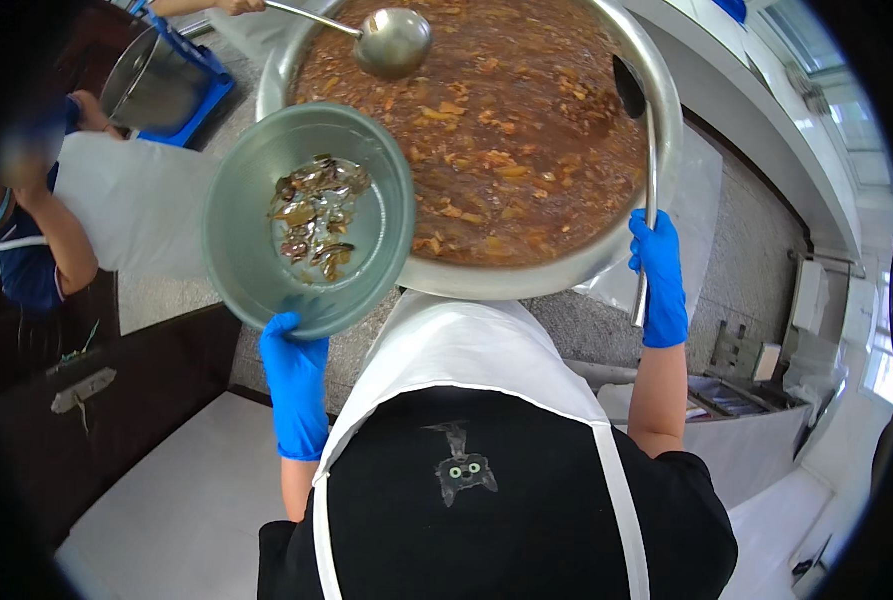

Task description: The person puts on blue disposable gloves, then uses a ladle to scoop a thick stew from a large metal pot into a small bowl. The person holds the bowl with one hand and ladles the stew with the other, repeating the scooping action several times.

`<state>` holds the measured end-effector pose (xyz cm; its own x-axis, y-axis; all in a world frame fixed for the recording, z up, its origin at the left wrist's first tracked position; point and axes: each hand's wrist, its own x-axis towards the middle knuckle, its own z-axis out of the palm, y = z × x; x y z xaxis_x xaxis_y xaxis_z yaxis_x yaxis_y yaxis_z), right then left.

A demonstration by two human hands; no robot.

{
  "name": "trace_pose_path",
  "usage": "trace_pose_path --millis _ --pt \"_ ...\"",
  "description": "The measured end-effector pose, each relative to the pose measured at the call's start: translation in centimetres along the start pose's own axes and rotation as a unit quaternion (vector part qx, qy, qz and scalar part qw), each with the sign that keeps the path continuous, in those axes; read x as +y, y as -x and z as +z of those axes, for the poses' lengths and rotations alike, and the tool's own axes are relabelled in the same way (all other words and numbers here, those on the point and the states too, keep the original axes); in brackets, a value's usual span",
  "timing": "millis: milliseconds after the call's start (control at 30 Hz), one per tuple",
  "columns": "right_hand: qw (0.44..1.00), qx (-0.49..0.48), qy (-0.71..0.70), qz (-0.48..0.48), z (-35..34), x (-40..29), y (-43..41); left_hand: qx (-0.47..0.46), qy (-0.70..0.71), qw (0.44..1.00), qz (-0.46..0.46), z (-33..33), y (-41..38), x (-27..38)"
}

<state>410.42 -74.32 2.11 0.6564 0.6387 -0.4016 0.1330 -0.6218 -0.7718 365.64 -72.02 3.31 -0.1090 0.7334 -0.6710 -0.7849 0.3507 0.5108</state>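
Observation:
My left hand (295, 382), in a blue glove, grips the near rim of a green plastic basin (244, 225). Wet dark scraps, leaf-like in part, lie at the basin's bottom with a little liquid. The basin is beside and partly over the rim of a large round metal pot (484, 287). A reddish-brown stew (491, 150) with chunks fills the pot. My right hand (658, 277), gloved too, is shut around the metal handle of a ladle or scoop (629, 86), whose dark bowl rests near the pot's right wall.
Another person's hand (240, 6) holds a metal ladle (393, 43) over the stew at the top left. A person in dark clothing (30, 247) is at the far left. Near them, a metal pot (154, 82) stands by a blue frame (210, 101). A dark ledge (139, 390) runs along the lower left.

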Motion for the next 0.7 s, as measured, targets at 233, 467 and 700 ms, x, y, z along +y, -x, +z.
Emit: trace_pose_path --millis 233,467,700 --pt "0.999 -0.029 -0.012 -0.017 1.1 -1.0 1.4 0.023 0.016 1.000 0.006 -0.1 -0.2 -0.4" --pt "0.997 -0.049 -0.033 -0.043 0.7 0.1 1.8 0.016 0.047 0.999 -0.003 0.3 0.0 -0.4" --pt "0.986 0.021 0.096 -0.137 -3.1 1.1 0.1 0.007 0.036 0.999 -0.016 -0.5 0.4 0.0"
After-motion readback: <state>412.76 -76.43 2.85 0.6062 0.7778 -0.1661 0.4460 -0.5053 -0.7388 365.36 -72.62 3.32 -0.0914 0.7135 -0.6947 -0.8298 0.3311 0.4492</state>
